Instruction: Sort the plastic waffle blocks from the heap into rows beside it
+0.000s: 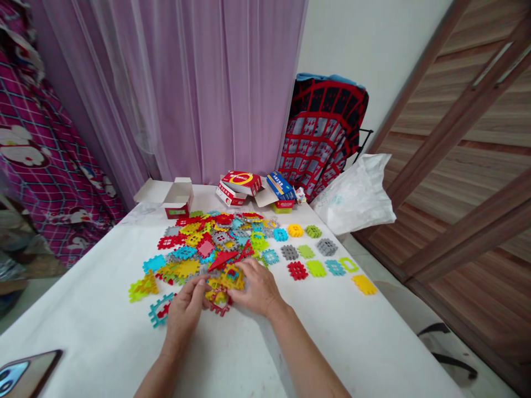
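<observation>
White tabletop [103, 309] carries boxes [243, 181] behind heaped tiles [205, 246], right hand [255, 287] clasping yellow tile [232, 278], left hand's [187, 303] grip unclear.

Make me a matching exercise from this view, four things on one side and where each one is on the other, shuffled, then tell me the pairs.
Things
1. Phone
2. White plastic bag
3. Solid yellow tile
4. Right hand

Places
A. Furthest right of the spread-out tiles
B. Gripping a yellow latticed piece
C. Near left part of the white table
D. By the table's far right edge

Pairs: 1-C, 2-D, 3-A, 4-B
</observation>
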Tool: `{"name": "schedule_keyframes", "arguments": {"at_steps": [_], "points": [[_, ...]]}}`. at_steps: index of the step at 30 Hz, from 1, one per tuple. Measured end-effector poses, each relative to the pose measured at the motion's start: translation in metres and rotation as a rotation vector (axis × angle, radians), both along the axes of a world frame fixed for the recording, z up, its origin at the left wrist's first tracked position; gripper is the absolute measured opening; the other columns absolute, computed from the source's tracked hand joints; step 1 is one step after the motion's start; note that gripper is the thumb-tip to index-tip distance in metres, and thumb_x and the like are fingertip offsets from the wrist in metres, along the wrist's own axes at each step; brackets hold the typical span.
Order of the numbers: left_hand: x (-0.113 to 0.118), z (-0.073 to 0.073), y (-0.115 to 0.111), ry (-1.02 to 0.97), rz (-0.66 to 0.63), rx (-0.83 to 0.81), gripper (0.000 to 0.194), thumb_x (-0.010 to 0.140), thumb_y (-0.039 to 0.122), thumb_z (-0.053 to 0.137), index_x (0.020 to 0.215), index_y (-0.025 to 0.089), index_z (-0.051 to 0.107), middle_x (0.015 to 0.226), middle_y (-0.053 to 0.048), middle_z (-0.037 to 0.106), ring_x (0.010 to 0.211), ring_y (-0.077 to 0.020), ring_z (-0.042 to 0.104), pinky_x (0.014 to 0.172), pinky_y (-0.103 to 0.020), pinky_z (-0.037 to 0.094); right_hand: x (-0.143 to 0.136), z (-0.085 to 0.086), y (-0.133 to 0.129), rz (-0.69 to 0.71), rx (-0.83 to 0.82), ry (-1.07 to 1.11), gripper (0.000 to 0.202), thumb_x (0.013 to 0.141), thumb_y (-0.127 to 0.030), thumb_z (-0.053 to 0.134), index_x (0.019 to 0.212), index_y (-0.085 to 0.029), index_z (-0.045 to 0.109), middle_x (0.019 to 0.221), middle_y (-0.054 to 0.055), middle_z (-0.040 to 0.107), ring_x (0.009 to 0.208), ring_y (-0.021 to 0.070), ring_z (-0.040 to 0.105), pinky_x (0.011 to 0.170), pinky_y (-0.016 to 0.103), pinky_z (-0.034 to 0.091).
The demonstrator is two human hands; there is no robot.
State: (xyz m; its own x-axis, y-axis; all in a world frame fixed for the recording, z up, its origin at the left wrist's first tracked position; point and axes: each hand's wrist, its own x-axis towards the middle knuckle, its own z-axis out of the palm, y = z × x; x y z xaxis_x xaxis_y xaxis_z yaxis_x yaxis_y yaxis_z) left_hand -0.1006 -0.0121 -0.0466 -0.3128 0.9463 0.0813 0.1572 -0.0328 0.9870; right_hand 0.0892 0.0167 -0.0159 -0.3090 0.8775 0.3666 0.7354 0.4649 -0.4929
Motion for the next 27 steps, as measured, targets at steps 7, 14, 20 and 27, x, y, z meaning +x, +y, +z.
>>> {"name": "schedule_keyframes", "arguments": {"at_steps": [7, 14, 20, 27], "points": [[-0.001, -0.002, -0.001, 0.013, 0.01, 0.036, 0.052, 0.081, 0.066, 0.051, 0.096, 0.019, 0.069, 0.063, 0.002, 0.061, 0.044, -0.0121, 0.054, 0.046, -0.025, 0.044, 0.037, -0.004, 0.012, -0.171, -0.117, -0.097, 0.049, 0.071, -0.036, 0.074, 0.116, -0.021, 0.065, 0.112, 0.009, 0.063, 0.104, 0.0237, 0.061, 0.091, 0.035, 0.048], [0.0, 0.002, -0.004, 0.023, -0.009, 0.036, 0.05, 0.082, 0.065, 0.052, 0.093, 0.019, 0.069, 0.067, 0.001, 0.063, 0.045, -0.0114, 0.053, 0.048, -0.025, 0.046, 0.054, -0.005, 0.023, -0.228, -0.106, -0.011, 0.026, 0.087, -0.021, 0.054, 0.108, -0.024, 0.07, 0.106, 0.004, 0.068, 0.095, 0.0171, 0.062, 0.086, 0.029, 0.047], [-0.001, -0.002, -0.002, 0.064, -0.003, 0.026, 0.053, 0.08, 0.067, 0.052, 0.092, 0.019, 0.07, 0.062, 0.001, 0.063, 0.044, -0.0123, 0.053, 0.045, -0.025, 0.043, 0.061, -0.004, 0.023, -0.226, -0.17, -0.295, 0.027, 0.084, -0.015, 0.057, 0.1, -0.028, 0.075, 0.107, 0.003, 0.068, 0.105, 0.02, 0.056, 0.091, 0.03, 0.042], [0.002, -0.007, -0.001, 0.074, 0.026, 0.011, 0.053, 0.081, 0.066, 0.05, 0.094, 0.019, 0.071, 0.057, 0.002, 0.061, 0.044, -0.0122, 0.051, 0.049, -0.025, 0.044, 0.053, -0.005, 0.021, -0.208, -0.161, -0.315, 0.017, 0.084, -0.025, 0.064, 0.095, -0.03, 0.075, 0.101, 0.003, 0.065, 0.1, 0.0197, 0.055, 0.087, 0.031, 0.042]]}}
